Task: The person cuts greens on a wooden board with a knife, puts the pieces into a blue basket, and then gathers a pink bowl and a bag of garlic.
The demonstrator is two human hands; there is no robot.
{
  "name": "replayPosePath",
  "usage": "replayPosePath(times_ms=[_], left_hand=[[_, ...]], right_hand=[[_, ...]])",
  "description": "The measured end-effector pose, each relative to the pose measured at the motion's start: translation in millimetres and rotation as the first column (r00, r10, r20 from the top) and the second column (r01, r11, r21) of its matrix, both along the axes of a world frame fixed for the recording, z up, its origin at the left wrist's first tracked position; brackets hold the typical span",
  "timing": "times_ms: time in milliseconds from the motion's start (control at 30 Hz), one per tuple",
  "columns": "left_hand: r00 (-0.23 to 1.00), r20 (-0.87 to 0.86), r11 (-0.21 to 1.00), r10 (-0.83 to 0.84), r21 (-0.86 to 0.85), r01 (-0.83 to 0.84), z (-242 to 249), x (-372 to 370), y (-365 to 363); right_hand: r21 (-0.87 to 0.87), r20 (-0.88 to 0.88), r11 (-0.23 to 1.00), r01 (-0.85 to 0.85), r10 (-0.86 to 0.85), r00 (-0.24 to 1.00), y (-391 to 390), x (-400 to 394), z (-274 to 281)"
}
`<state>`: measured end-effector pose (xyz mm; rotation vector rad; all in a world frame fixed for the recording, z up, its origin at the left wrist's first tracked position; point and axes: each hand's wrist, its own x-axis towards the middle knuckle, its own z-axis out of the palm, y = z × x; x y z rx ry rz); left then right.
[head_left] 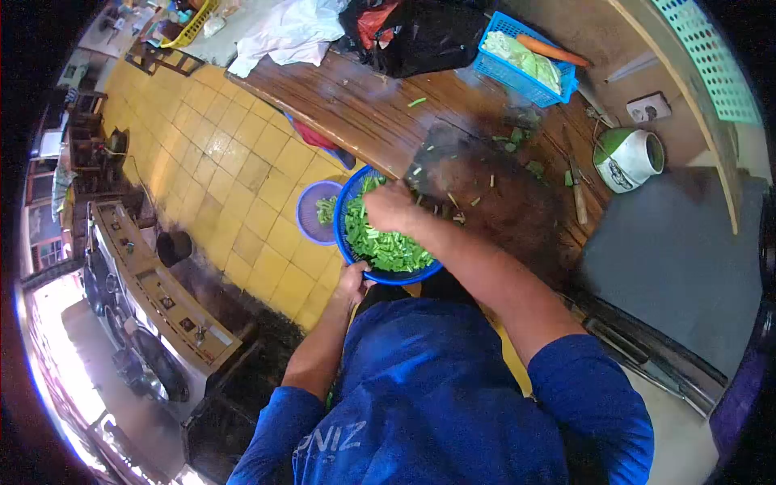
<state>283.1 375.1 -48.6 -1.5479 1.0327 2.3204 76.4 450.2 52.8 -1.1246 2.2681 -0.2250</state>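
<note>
A blue basket (339, 242) full of chopped green vegetables (396, 255) is in front of my body, beside the edge of the wooden table. My left hand (353, 281) grips its near left rim. Over the far side of the basket, my right hand (392, 208) is closed, its fingers curled down at the greens and the table edge; what they hold, if anything, is hidden. Beyond the basket, lower down, a purple basket (303, 214) has some cut greens in it. Scattered bits of green lie on the dark cutting board (509, 210).
A knife (579, 198) lies right of the board. Further back on the table (364, 113) are a light-blue basket (517, 81) with cabbage and a carrot, and a black plastic bag (428, 40). A white-and-green container (626, 162) stands right. A stove (162, 299) is at left.
</note>
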Motion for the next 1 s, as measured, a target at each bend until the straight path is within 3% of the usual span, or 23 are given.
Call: replayPosePath(times_ms=[33, 67, 133, 167, 233, 300, 367, 400, 467, 567, 633, 700, 767, 867, 900, 933, 1000], left_hand=[[1.000, -0.004, 1.000, -0.006, 0.005, 0.006, 2, -1, 0], [0.999, -0.021, 0.999, -0.040, 0.020, 0.040, 5, 0, -3], [0.996, -0.057, 0.997, -0.062, 0.042, 0.065, 3, 4, -7], [0.997, -0.057, 0.998, -0.054, 0.043, 0.056, 5, 4, -6], [0.997, -0.026, 0.991, -0.070, 0.114, 0.072, 17, 7, -5], [0.998, -0.016, 0.996, -0.068, 0.058, 0.069, -5, 18, -4], [0.997, -0.006, 0.995, -0.074, 0.066, 0.074, -13, 21, -3], [0.997, 0.006, 0.996, -0.072, 0.055, 0.071, -17, 23, -2], [0.998, 0.011, 0.997, -0.064, 0.042, 0.064, -15, 23, 2], [0.997, -0.017, 0.996, -0.072, 0.055, 0.073, -9, 21, 1], [0.995, -0.048, 0.993, -0.090, 0.076, 0.094, -4, 21, -3], [0.993, 0.008, 0.991, -0.116, 0.074, 0.115, -1, 22, -3], [0.996, 0.026, 0.995, -0.089, 0.042, 0.088, 3, 22, -2], [0.995, 0.074, 0.996, -0.060, 0.063, 0.055, -2, 23, -1], [0.996, 0.034, 0.997, -0.080, 0.025, 0.079, 18, 17, 3], [0.998, 0.019, 0.998, -0.058, 0.022, 0.058, 16, 16, 5], [0.999, -0.006, 0.999, -0.038, 0.028, 0.038, 13, 18, 5]], right_hand=[[-0.086, 0.133, 0.996, 0.004, 0.008, 0.991, 4, 12, -3], [-0.343, 0.251, 0.927, 0.152, -0.066, 0.966, 18, 21, -5], [-0.614, -0.050, 0.770, 0.175, -0.260, 0.964, 54, 18, -3], [-0.720, -0.122, 0.662, 0.206, -0.413, 0.903, 75, 7, -10], [-0.643, -0.101, 0.560, 0.522, -0.738, 0.667, 130, -16, -50], [-0.580, -0.118, 0.467, 0.668, -0.859, 0.498, 150, -16, -72], [-0.486, -0.312, 0.646, 0.588, -0.757, 0.574, 157, 1, -58], [-0.559, -0.135, 0.621, 0.549, -0.721, 0.680, 154, 11, -67], [-0.599, 0.052, 0.593, 0.538, -0.642, 0.765, 130, 47, -72], [-0.601, -0.104, 0.743, 0.295, -0.438, 0.893, 101, 86, -31], [-0.670, 0.044, 0.707, 0.225, -0.264, 0.963, 93, 97, -29], [-0.691, 0.021, 0.696, 0.194, -0.249, 0.968, 91, 81, -24], [-0.676, -0.127, 0.688, 0.266, -0.463, 0.877, 86, 37, -9], [-0.648, -0.292, 0.714, 0.265, -0.554, 0.780, 76, -1, -24], [-0.643, -0.301, 0.716, 0.273, -0.564, 0.769, 73, 2, -28], [-0.492, -0.311, 0.844, 0.211, -0.397, 0.864, 67, 7, -26], [-0.358, -0.213, 0.933, 0.027, -0.110, 0.971, 74, 24, -20]])
